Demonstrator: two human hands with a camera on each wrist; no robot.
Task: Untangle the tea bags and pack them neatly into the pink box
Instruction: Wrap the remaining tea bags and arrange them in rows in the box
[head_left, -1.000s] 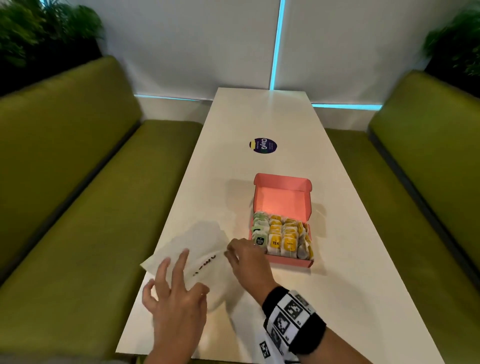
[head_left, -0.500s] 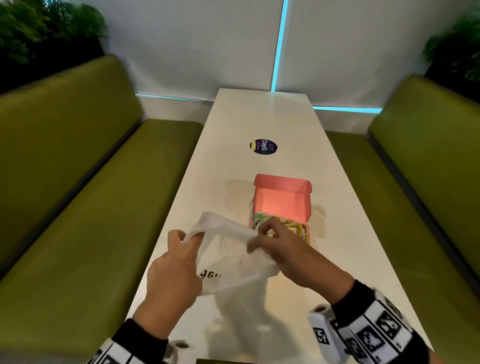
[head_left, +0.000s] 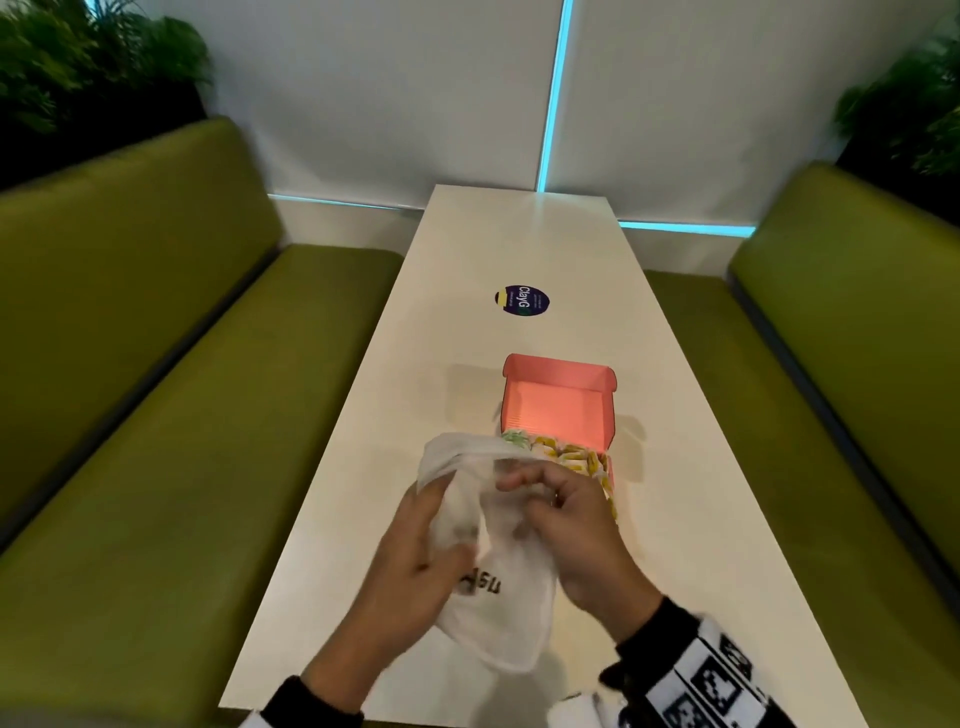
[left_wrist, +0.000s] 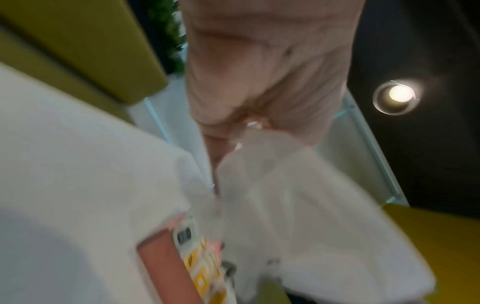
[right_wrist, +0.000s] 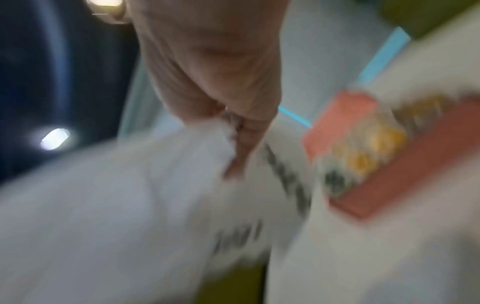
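Both hands hold a white bag (head_left: 498, 587) up over the near worktop (head_left: 691, 519), the left hand (head_left: 415, 571) and right hand (head_left: 576, 525) each pinching it tight, and the pink box (head_left: 558, 410) full of tea bags (head_left: 571, 454) sits just past them, nearer the right hand.

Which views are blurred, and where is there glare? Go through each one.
Head view: mostly sharp, slight motion blur on both hands and the white plastic bag. Left wrist: smeared, ceiling lamp flares. Right wrist: heaviest blur, pink box and tea bags streaked.
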